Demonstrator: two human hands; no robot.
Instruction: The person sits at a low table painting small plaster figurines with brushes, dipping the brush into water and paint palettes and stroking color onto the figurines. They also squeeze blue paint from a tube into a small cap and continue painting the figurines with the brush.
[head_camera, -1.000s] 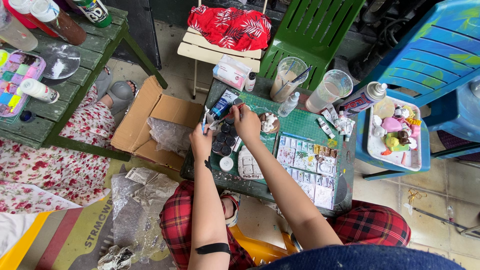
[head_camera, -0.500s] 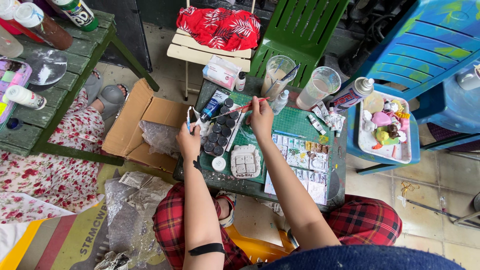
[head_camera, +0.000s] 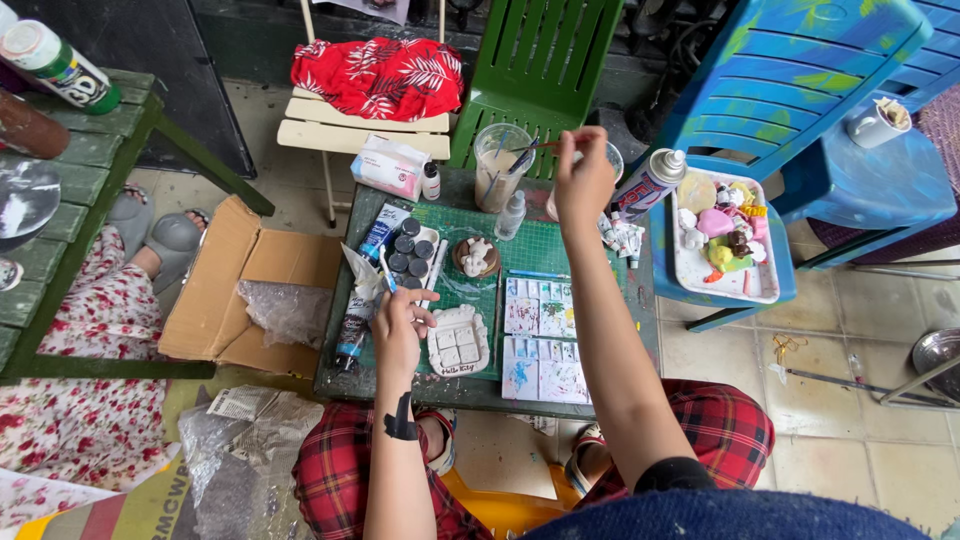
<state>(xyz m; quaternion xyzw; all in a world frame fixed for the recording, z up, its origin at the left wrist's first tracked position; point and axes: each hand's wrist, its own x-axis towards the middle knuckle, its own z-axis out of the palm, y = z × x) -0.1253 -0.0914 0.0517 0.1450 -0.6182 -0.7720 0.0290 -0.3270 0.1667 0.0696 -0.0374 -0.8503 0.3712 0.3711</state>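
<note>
Seated at a small dark-green counter (head_camera: 400, 385), a person has stretched the right hand (head_camera: 583, 178) from the counter's middle to its far edge, fingers pinched on a thin paintbrush (head_camera: 530, 147) reaching into a clear plastic water cup (head_camera: 499, 165). The left hand (head_camera: 398, 325), near the left edge, is closed around thin brushes (head_camera: 385, 272). The bristles cannot be made out against the cup.

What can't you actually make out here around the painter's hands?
- Head view: the brush tip, hidden behind the right hand over the plastic cup.
- What the left hand pinches: too small to tell.
- The small figure on the green mat: its details too small.
</note>
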